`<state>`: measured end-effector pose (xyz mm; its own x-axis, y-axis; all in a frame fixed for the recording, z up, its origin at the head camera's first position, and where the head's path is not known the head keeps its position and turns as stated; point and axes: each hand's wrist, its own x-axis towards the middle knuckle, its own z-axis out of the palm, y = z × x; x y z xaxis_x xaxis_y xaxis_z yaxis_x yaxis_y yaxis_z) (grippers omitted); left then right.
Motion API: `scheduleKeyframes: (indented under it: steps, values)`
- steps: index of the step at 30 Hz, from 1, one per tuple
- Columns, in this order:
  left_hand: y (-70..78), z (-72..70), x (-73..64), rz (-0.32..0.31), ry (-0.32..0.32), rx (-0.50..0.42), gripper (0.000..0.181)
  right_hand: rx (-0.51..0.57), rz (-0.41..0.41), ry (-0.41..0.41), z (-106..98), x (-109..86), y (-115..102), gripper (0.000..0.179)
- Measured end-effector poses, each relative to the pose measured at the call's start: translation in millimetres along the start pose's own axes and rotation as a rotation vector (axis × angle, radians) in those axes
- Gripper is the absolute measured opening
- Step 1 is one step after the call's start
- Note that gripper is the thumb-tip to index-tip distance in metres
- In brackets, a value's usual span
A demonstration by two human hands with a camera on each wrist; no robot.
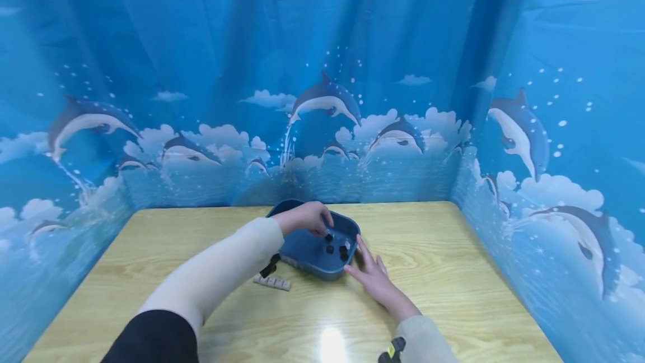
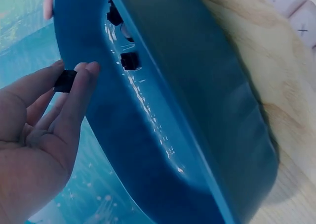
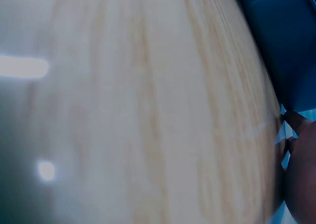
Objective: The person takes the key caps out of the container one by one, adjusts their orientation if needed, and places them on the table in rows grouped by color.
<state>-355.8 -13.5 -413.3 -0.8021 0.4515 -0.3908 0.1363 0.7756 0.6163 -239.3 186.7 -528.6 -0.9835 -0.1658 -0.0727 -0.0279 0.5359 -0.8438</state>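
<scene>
My left hand point(image 1: 311, 218) is over the dark blue tray point(image 1: 302, 245), pinching a small black keycap point(image 2: 64, 81) between thumb and fingertips. Inside the tray, several black pieces lie toward the right end, among them a black keycap point(image 1: 330, 249) and a small whitish piece point(image 1: 347, 245). At the tray's near right corner, my right hand point(image 1: 375, 280) touches the outside with spread, fairly straight fingers. Only part of that hand shows in the right wrist view, beside the tray wall point(image 3: 281, 41).
A short row of whitish keycaps point(image 1: 272, 282) lies on the wooden table point(image 1: 423, 251), just in front of the tray. One keycap point(image 2: 302, 28) bears a plus-like mark. A blue dolphin-print curtain point(image 1: 322, 60) surrounds the table's back and sides.
</scene>
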Motion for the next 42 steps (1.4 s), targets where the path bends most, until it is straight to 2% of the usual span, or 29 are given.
scheduleKeyframes:
  steps: [6,11,21,28,30,38,42]
  values:
    - [-10.2,-5.9,-21.5,0.055,0.029,-0.126,0.017,-0.004,-0.017,0.007,-1.1,0.4,0.0,0.085]
    - [-17.0,-6.7,-43.3,0.06,0.08,-0.155,0.013,0.006,-0.004,0.002,0.5,1.2,0.7,0.085]
    - [-34.4,-3.0,-80.3,0.148,0.144,-0.26,0.027,0.012,0.012,0.002,2.0,1.3,1.1,0.085]
    - [-44.4,5.8,-102.5,0.129,0.144,-0.514,0.029,0.009,0.017,-0.002,1.6,0.7,-0.9,0.085]
    - [-48.7,9.0,-109.3,0.124,0.139,-0.555,0.029,0.008,0.014,-0.005,2.0,0.2,-1.3,0.085]
    - [-66.2,24.6,-130.2,0.144,0.191,-0.569,0.025,-0.006,0.0,-0.012,2.1,1.6,0.7,0.087]
    - [-73.0,33.2,-139.9,0.172,0.223,-0.495,0.025,0.0,0.02,-0.014,1.4,0.9,-1.3,0.086]
